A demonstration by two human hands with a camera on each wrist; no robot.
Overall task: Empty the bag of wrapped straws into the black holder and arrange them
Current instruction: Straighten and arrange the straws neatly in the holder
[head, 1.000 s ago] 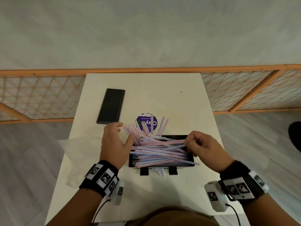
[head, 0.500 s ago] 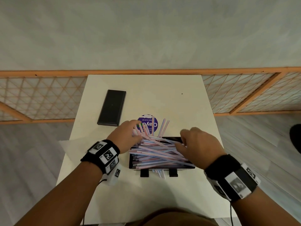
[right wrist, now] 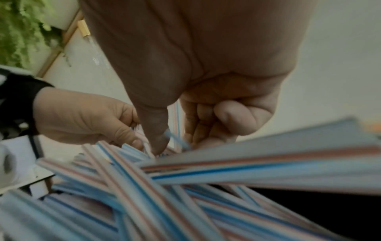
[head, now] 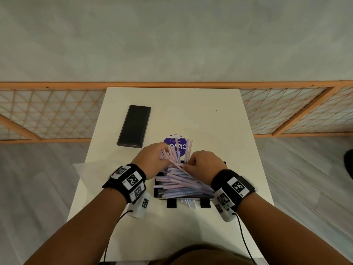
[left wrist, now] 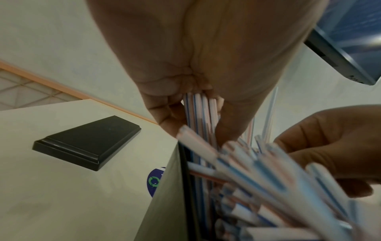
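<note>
Left wrist view: left hand (left wrist: 198,68) fingers clamp a straw bundle (left wrist: 203,110); right hand (head: 205,163) pinches strays beside them; best squared together, then lowered into the black holder (head: 158,194).

Above a blurred heap of striped straws (right wrist: 185,187), the right hand (right wrist: 195,73) pinches one beside the left hand (right wrist: 82,117).

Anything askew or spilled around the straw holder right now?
Yes. The wrapped straws lie crisscrossed in the black holder, not aligned. Several stick out past its far edge over the purple sticker, and a few poke out under the near edge. The left hand grips a bunch.
</note>
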